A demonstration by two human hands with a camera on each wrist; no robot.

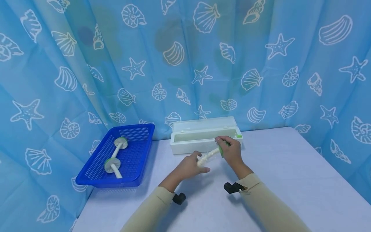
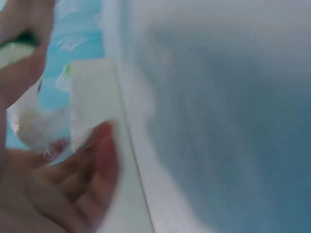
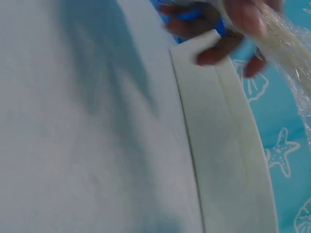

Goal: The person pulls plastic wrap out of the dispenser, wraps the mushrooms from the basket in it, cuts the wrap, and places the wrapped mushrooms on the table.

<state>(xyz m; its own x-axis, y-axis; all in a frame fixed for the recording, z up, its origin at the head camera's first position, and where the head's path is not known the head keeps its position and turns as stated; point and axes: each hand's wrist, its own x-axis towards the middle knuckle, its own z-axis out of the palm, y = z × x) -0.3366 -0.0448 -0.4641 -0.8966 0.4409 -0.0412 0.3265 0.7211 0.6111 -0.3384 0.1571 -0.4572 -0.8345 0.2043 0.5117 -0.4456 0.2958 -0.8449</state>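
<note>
Handling of a cling-film roll [image 1: 210, 156] between two hands, best done, in judgement, by supporting both ends evenly, keeping the pale core straight against the green end piece [image 1: 221, 152], and letting fingers touch the loose film as little as possible, since it would cling and crease. The roll lies below and right of the head view's centre, slanting up to the right above the surface [image 1: 278, 167], in front of the open white dispenser box [image 1: 189, 148]. The right hand [image 1: 232, 151] pinches the green end piece at the roll's upper-right end; the left hand [image 1: 186, 166] has thumb and fingers parted about the lower-left end, though whether they grip it cannot be told. Left of frame: a blue basket [image 1: 121, 184] holding a disc-fitted white rod [image 1: 117, 150].
</note>
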